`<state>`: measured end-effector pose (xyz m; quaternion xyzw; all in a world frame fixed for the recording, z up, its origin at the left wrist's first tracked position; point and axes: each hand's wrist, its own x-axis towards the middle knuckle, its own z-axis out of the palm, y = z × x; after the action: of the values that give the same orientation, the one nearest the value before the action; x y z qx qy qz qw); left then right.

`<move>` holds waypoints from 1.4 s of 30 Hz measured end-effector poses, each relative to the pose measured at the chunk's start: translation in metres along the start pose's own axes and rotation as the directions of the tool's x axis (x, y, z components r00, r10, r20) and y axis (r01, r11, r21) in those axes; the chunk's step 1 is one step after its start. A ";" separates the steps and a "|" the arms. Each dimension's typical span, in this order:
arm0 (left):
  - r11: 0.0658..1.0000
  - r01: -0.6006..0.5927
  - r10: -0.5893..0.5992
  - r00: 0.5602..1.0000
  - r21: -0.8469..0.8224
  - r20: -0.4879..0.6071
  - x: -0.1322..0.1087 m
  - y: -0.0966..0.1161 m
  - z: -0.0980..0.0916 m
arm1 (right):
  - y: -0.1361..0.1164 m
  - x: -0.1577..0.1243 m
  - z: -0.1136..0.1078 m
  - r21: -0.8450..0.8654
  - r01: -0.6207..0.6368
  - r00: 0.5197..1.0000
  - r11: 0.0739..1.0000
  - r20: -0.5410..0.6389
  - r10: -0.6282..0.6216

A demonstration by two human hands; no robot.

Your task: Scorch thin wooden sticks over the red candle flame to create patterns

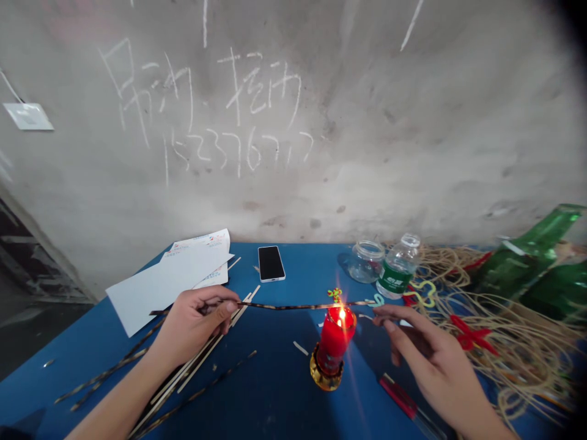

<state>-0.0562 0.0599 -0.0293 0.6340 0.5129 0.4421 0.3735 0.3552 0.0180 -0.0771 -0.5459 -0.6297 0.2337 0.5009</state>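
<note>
A thin dark-banded strip (293, 306) is held level just above the flame of a lit red candle (334, 342) in a gold holder. My left hand (195, 327) pinches the strip near its left end, fingers closed on it. My right hand (426, 360) reaches to the strip's right end with thumb and forefinger at its tip, the other fingers loosely spread. Both hands rest low over the blue table (275, 391).
Several more strips (192, 373) lie under my left forearm. White papers (174, 278) and a phone (271, 263) lie at the back. A glass jar (365, 261), a small bottle (398, 267), green bottles (532, 256), a heap of rattan strands (513, 342) and a red pen-like thing (398, 397) sit at right.
</note>
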 end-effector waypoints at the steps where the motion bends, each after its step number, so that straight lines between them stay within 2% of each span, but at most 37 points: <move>1: 1.000 0.010 -0.010 1.000 -0.011 0.006 0.000 0.001 0.001 | 0.000 0.000 0.000 -0.002 0.003 1.000 1.000 0.002 -0.003; 16: 0.995 -0.028 0.030 0.999 -0.096 0.018 0.003 0.012 0.007 | 0.001 0.000 0.000 -0.029 0.008 1.000 1.000 0.007 -0.008; 23: 0.996 -0.048 0.050 0.998 -0.069 0.026 -0.002 0.011 0.007 | -0.010 -0.002 -0.001 0.079 0.030 0.999 0.996 -0.035 -0.028; 33: 0.998 -0.041 0.041 0.999 -0.056 -0.011 -0.004 0.025 0.016 | -0.020 -0.010 -0.002 0.085 0.082 0.995 0.993 0.049 -0.086; 42: 0.996 -0.056 0.057 0.998 -0.074 0.012 -0.005 0.018 0.015 | -0.025 -0.008 -0.003 0.085 0.085 0.995 0.993 0.045 -0.089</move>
<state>-0.0364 0.0511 -0.0190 0.6372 0.4753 0.4668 0.3874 0.3455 0.0026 -0.0578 -0.4906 -0.6548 0.2509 0.5173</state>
